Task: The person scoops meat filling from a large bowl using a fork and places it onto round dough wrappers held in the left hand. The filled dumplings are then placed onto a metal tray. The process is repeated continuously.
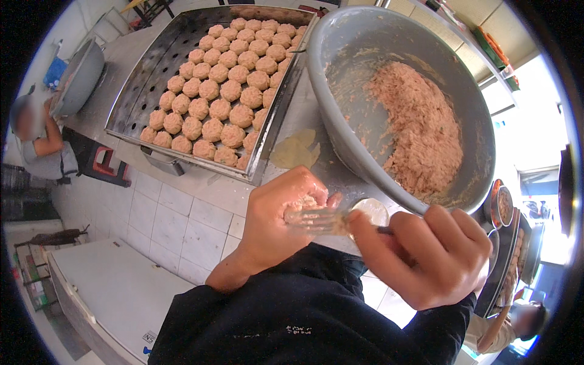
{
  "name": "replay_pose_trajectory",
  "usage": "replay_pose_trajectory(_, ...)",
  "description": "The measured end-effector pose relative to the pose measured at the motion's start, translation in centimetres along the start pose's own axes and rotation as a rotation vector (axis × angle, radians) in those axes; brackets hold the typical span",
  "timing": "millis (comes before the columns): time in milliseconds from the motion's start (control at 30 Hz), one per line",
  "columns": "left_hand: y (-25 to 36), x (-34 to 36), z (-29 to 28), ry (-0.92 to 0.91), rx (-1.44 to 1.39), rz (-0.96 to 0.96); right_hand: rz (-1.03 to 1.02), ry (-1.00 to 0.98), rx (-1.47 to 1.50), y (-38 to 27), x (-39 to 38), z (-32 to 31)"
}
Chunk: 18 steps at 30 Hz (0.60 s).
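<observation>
My left hand (277, 222) is cupped around a lump of pink minced filling (302, 204) in a wrapper. My right hand (435, 255) grips a fork (319, 220) whose tines press into that lump. Just beyond my hands a big grey bowl (340, 121) tilts toward me, holding a mound of the same pink mince (420, 131). Farther left a perforated metal tray (143, 91) carries several rows of round shaped dumplings (222, 91).
A yellowish wrapper scrap (296, 149) lies on the steel counter between tray and bowl. A seated person (42, 143) works at a grey basin (79, 76) far left. Another person (517, 319) sits lower right by stacked trays (508, 243). A white chest (115, 292) stands below the tiled counter.
</observation>
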<state>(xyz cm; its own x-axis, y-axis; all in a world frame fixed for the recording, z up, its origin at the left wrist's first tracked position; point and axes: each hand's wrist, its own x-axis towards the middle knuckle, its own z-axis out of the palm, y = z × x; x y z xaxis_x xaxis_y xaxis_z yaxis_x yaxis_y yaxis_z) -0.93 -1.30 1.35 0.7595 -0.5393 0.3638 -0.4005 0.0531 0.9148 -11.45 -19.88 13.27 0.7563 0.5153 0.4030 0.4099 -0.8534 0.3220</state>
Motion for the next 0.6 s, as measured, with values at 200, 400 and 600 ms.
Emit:
replay_pose_trajectory(200,0.4,0.1,-0.4,0.002,0.073,0.025,0.054,-0.032,-0.057,-0.6,0.3,0.1)
replay_pose_trajectory(400,0.1,0.6,0.2,0.249,-0.249,0.129,0.231,0.072,0.038,-0.3,-0.1,-1.4)
replay_pose_trajectory(600,0.2,0.5,-0.7,0.122,-0.272,0.293,0.135,-0.06,0.198,-0.3,-0.5,-0.7)
